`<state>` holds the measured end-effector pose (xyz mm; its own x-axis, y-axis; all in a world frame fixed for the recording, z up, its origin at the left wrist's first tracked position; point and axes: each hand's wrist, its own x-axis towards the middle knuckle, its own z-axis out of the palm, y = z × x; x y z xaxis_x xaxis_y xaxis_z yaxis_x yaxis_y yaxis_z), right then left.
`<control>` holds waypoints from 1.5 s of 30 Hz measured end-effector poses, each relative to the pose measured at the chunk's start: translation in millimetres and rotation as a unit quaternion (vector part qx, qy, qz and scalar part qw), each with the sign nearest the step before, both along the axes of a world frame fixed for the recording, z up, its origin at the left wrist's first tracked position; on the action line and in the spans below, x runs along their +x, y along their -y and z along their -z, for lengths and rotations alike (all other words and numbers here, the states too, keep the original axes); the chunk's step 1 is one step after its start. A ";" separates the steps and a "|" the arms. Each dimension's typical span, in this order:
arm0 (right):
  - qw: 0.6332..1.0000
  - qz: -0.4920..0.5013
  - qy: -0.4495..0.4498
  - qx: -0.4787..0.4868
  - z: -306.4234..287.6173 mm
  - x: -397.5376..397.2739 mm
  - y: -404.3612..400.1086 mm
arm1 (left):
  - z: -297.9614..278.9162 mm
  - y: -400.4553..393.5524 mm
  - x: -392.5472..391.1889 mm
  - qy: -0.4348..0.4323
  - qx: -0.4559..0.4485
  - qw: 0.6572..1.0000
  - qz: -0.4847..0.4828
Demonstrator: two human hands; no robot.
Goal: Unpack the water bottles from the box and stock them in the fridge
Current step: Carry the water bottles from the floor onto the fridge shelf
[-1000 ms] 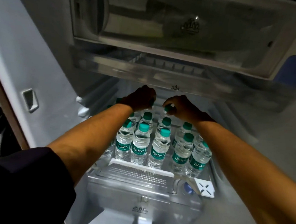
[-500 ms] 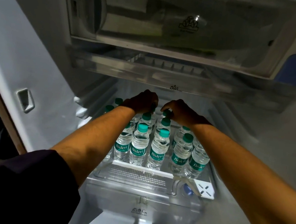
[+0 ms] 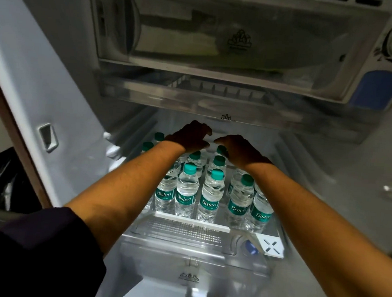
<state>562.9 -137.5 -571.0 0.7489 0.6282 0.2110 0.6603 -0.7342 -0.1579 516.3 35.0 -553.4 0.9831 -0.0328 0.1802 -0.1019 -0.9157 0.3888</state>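
**Teal caps in rows: stocking step near the back of the shelf**

Teal-capped bottles (image 3: 186, 189) stand upright in close rows on the clear shelf (image 3: 192, 222) of the open fridge (image 3: 56, 73), labels facing forward. The front row sits just behind the shelf's white front edge; further rows run toward the rear wall, and two caps show at the far left.

Both arms reach in over the rows. The left hand (image 3: 192, 137) hovers above the rearmost bottles at centre-left, knuckles up, fingers curled downward. The right hand (image 3: 238, 149) lies just beside it, over the back bottles at centre-right, fingers likewise curled down. Both hands are in shadow and their undersides are hidden; whether either pinches a cap or neck cannot be told. A small gap separates the two hands.

Above them hangs a clear tray (image 3: 194, 95), and above that the freezer compartment (image 3: 221, 34). Below the shelf is a crisper drawer (image 3: 189, 264). The box is not in view.

Judgement: the step in hand is seating or straightening bottles in the back rows. Much of the shelf looks filled, so the task appears well advanced, though the box's remaining contents are unknown. The next move calls for lifting both hands clear without clipping neighbouring caps, since the bottles stand touching and could topple in a chain, then drawing the arms out under the tray.
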 end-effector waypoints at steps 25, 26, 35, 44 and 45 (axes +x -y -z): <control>0.980 0.131 0.144 0.041 19.8 -152.2 13.8 | 42.5 22.7 -188.8 0.148 0.181 0.963 -0.132; 0.981 0.125 0.144 0.043 24.8 -158.9 15.1 | 48.7 24.6 -198.3 0.150 0.169 0.965 -0.133; 0.989 0.064 0.121 0.056 84.6 -221.1 9.3 | 103.2 24.5 -280.1 0.157 0.142 0.962 -0.174; 0.992 -0.036 0.104 0.058 147.0 -292.6 -37.0 | 165.5 -3.2 -376.3 0.112 0.130 0.955 -0.241; 0.992 -0.049 0.099 0.057 151.5 -300.3 -44.0 | 172.2 -7.3 -388.0 0.105 0.127 0.953 -0.254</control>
<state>262.7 -93.5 -722.5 0.6221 0.6593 0.4222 0.7538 -0.6502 -0.0954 128.3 42.3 -725.6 0.8264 0.3695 0.4249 0.3290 -0.9292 0.1681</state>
